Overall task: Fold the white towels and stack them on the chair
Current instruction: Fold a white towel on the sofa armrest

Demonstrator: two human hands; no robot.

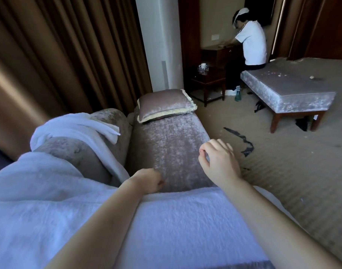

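1. Mauve velvet covers the chair (172, 144) I work on. Its near end, closest to me, is hidden under a white towel (166, 220) laid out flat, I judge so that it can be folded on a firm surface.
2. At that towel's far edge on the chair seat, my left hand (148, 181) is curled into a fist. Whether it pinches the hem I cannot tell.
3. Just beyond, above the chair's bare seat, my right hand (220, 162) hovers with fingers loosely bent and thumb near forefinger, holding nothing. It is probably poised to take the other side of the hem.
4. Over the chair's padded back, on my left, a second towel (73, 127) hangs unfolded, likely parked there until its turn. No folded stack shows on the chair yet.
5. At the chair's far end lies a fringed cushion (164, 105).
6. Past the chair's far end, a dark side table (207, 80) carries a white mug (203, 66). Its contents are hidden from me.
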